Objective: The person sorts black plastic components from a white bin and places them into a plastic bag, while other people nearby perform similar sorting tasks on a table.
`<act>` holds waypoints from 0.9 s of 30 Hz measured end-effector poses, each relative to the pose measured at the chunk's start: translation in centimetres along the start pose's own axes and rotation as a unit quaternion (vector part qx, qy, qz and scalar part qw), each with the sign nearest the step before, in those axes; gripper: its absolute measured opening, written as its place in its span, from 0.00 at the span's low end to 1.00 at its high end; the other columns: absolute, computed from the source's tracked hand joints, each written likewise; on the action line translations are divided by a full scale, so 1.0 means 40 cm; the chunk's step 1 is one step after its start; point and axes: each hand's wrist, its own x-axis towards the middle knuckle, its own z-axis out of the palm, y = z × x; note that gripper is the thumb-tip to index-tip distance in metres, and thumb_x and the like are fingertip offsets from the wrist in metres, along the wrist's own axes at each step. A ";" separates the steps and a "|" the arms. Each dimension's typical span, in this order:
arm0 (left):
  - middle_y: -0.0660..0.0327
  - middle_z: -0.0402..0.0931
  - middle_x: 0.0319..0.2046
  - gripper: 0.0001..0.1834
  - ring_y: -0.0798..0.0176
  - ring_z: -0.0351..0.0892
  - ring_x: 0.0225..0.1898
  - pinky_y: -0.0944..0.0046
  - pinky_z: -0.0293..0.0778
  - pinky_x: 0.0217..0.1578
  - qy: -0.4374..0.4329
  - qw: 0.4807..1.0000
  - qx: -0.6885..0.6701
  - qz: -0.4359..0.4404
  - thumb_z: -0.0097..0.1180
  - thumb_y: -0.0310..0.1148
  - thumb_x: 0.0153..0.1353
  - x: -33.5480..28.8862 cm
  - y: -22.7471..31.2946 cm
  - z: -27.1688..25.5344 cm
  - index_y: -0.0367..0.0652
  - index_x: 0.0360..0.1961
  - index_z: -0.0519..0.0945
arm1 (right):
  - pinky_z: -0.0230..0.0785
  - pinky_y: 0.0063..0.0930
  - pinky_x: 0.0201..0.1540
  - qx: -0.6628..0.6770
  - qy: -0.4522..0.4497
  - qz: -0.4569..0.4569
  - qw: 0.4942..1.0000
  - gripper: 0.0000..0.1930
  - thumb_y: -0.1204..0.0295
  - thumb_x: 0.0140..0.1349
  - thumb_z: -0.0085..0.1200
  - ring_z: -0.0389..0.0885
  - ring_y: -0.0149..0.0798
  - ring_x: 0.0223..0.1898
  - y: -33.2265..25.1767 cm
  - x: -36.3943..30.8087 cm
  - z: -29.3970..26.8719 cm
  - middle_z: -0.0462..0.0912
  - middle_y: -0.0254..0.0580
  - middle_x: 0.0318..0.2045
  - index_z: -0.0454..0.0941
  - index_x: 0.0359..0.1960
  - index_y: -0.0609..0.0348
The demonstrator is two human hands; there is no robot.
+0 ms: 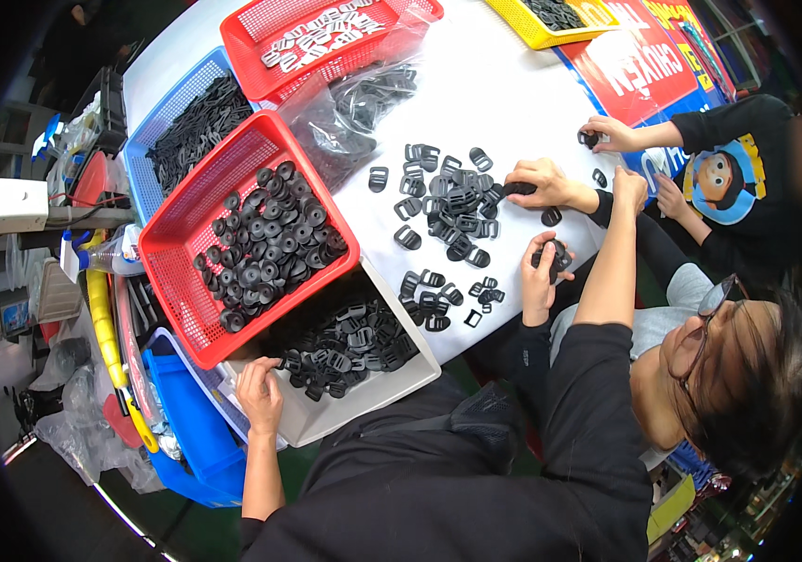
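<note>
At the grey bin (pixel 373 405), buckles (pixel 361 339) are seemingly picked by the left hand (pixel 259 395), finger closure indiscernible; pinching is required.

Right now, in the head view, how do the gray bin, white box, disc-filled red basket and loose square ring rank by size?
1. Disc-filled red basket
2. Gray bin, partly hidden
3. White box
4. Loose square ring

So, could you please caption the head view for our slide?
Left hand at a pale bin of black buckles, next to a red basket of black discs.
</note>
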 end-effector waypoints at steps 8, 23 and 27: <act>0.55 0.79 0.32 0.13 0.53 0.78 0.37 0.58 0.69 0.38 0.002 1.000 0.004 0.003 0.50 0.15 0.47 -0.003 -0.004 0.000 0.41 0.32 0.80 | 0.71 0.41 0.46 0.115 -0.195 -0.424 0.877 0.12 0.70 0.57 0.53 0.79 0.52 0.43 -0.290 -0.380 -0.086 0.82 0.49 0.40 0.79 0.42 0.58; 0.56 0.78 0.36 0.11 0.51 0.78 0.39 0.58 0.72 0.43 0.010 1.000 0.017 -0.014 0.51 0.24 0.53 -0.060 -0.076 0.029 0.43 0.37 0.80 | 0.74 0.33 0.32 0.331 -0.501 -0.605 0.522 0.09 0.72 0.47 0.54 0.79 0.44 0.32 -0.402 -1.216 -0.450 0.75 0.41 0.27 0.71 0.31 0.58; 0.55 0.78 0.35 0.11 0.53 0.78 0.41 0.60 0.71 0.45 0.019 0.999 -0.035 -0.034 0.51 0.17 0.49 -0.025 -0.014 -0.008 0.40 0.34 0.80 | 0.75 0.33 0.29 0.324 -0.526 -0.640 0.456 0.14 0.71 0.49 0.53 0.79 0.47 0.36 -0.275 -1.342 -0.463 0.73 0.48 0.37 0.73 0.38 0.61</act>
